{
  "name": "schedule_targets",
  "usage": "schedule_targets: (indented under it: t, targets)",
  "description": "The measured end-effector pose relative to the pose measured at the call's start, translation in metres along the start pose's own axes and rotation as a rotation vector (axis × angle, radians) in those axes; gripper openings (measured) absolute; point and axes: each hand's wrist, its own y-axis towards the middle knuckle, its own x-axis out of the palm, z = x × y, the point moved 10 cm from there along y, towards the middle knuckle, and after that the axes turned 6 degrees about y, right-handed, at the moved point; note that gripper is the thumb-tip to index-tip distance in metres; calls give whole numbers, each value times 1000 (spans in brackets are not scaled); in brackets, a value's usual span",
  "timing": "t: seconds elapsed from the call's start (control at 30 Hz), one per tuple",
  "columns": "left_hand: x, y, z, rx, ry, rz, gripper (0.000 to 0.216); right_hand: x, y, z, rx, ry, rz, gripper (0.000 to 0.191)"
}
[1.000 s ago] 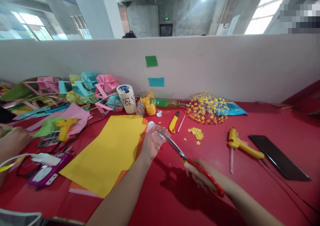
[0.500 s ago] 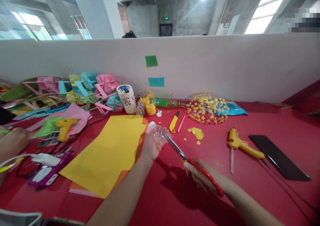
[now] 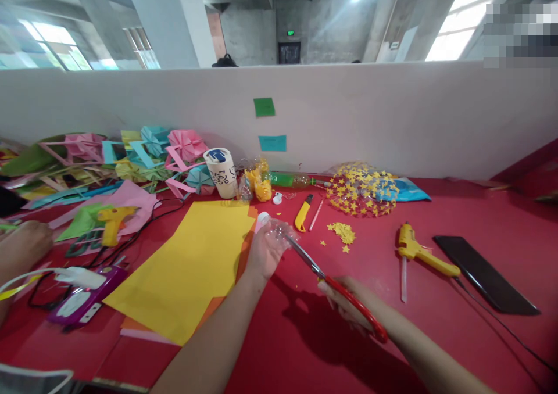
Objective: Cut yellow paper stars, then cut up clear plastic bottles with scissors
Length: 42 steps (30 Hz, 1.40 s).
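Observation:
My left hand (image 3: 264, 253) is wrapped round a small clear plastic bottle (image 3: 274, 227) with a white cap, held just above the red table (image 3: 436, 330). My right hand (image 3: 349, 308) grips the red handles of a pair of scissors (image 3: 344, 298). The metal blades (image 3: 300, 253) point up-left and their tips meet the bottle's side. A yellow paper sheet (image 3: 187, 266) lies on orange sheets just left of my left hand.
A yellow utility knife (image 3: 303, 213), loose yellow paper stars (image 3: 343, 232), a star-covered ball (image 3: 361, 189), a yellow glue gun (image 3: 418, 253) and a black tablet (image 3: 483, 273) lie to the right. Paper cup (image 3: 221, 172), folded paper shapes and another glue gun (image 3: 112, 219) at left. Another person's hand (image 3: 21, 244) at far left.
The scissors and my right hand have shifted slightly left and up against the bottle. Nothing else has moved.

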Motion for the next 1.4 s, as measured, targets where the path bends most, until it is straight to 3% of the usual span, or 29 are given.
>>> schedule_targets:
  t: [0.13,0.3,0.47,0.63,0.87,1.2,1.4]
  targets:
    - [-4,2,2,-8,-39,28,18,0,2,4,1,30,12,57]
    - [-7,3,2,-14,-5,77,15,10,6,5,-89,110,-89,59]
    - [3,1,-2,17,66,7,16,11,7,7,-105,143,-101,60]
    - [3,-1,-4,7,77,30,18,10,5,5,-106,134,-77,61]
    - [5,-1,-2,12,72,15,19,8,4,6,15,69,-14,62]
    - [10,-5,1,51,140,-24,21,12,6,4,-123,131,-89,62]
    - [17,-9,-7,35,188,-52,22,11,6,6,-97,152,-64,61]
